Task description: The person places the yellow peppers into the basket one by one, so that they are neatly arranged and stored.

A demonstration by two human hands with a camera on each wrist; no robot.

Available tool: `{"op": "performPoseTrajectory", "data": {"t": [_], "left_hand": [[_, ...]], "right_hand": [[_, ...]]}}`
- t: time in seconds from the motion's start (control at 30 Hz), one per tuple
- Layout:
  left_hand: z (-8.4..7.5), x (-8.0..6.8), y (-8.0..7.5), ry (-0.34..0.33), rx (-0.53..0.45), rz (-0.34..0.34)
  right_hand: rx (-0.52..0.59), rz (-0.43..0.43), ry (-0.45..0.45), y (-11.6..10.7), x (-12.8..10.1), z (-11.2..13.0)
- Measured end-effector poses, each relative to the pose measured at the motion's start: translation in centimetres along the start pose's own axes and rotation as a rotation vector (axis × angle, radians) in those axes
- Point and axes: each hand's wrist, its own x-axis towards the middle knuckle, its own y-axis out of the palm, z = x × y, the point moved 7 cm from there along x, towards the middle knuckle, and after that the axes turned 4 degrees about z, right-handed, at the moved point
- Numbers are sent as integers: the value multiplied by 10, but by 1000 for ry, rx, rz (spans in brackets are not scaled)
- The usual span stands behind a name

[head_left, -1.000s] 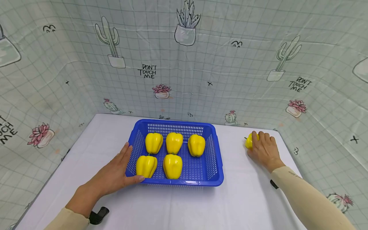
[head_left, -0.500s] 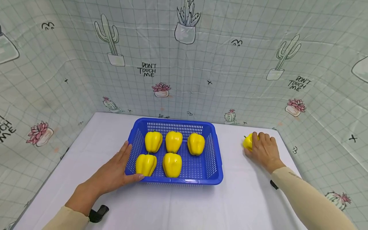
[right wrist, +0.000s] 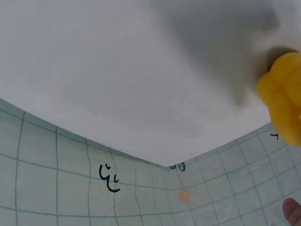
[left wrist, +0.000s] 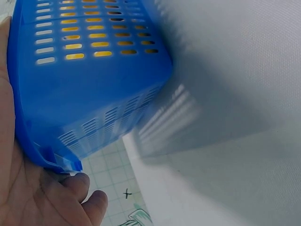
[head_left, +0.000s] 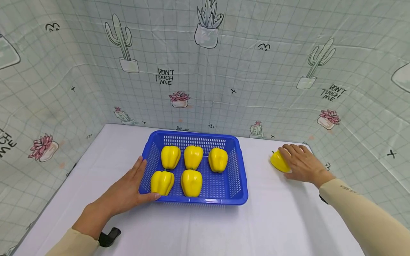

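A blue perforated plastic basket (head_left: 211,201) stands on the white table with several yellow bell peppers (head_left: 191,183) inside, in two rows. My left hand (head_left: 126,192) rests against its left front corner, thumb lying along the front rim and fingers extended by the left side. In the left wrist view, that hand (left wrist: 37,193) touches the rim from outside. At the table's right, another yellow bell pepper (head_left: 278,162) lies on the cloth, its stem pointing left. My right hand (head_left: 302,163) is at its right side, fingers loosely extended. The right wrist view shows a fingertip (right wrist: 292,210) apart from this pepper.
A white cloth (head_left: 217,231) covers the table. Behind and at both sides hangs a grid-patterned curtain (head_left: 224,71) with cactus drawings. A black strap piece (head_left: 109,237) sits at the left wrist.
My right hand first shifted the lone pepper slightly left, then drew back to the right with its fingers loosening, uncovering more of it. The left hand stays at the basket.
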Motion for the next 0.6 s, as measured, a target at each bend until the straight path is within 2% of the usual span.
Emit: {"op": "performPoseTrajectory", "data": {"t": [0.17, 0.33, 0.6], "left_hand": [[-1, -1, 0, 0, 1, 0], [0, -1, -1, -6, -2, 7], [-2, -2, -2, -9, 2, 12]], "right_hand": [[-53, 59, -63, 2, -3, -2], [-121, 114, -81, 5, -2, -2], [-107, 116, -83, 8, 7, 3]]}}
